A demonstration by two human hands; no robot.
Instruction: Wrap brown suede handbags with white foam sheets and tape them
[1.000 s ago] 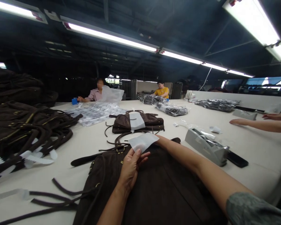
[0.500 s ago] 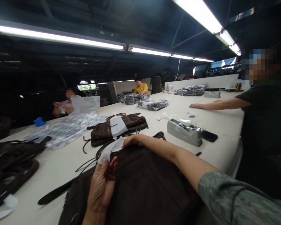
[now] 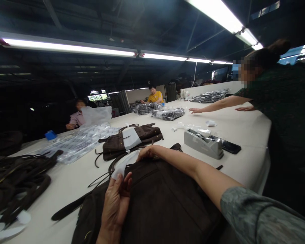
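Brown bag [image 3: 173, 200], matte and soft-sided, lying at the near centre of the smooth white table [image 3: 251, 132], with slender straps trailing left. With my left hand [image 3: 116, 203] I pinch one end of a thin white strip [image 3: 124, 166] between thumb and fingers. My right hand [image 3: 147, 152] curls over the bag's far edge at the strip's other end; its fingertips are hidden, so I cannot tell whether they grip it. Beyond, I see a folded bag [image 3: 149, 134] bound by a flat white band [image 3: 131, 138]. Right: a wedge-shaped grey tape dispenser [image 3: 203, 144] beside a flat black phone [image 3: 228, 145]. Far left: glossy, crinkled plastic [image 3: 81, 142].
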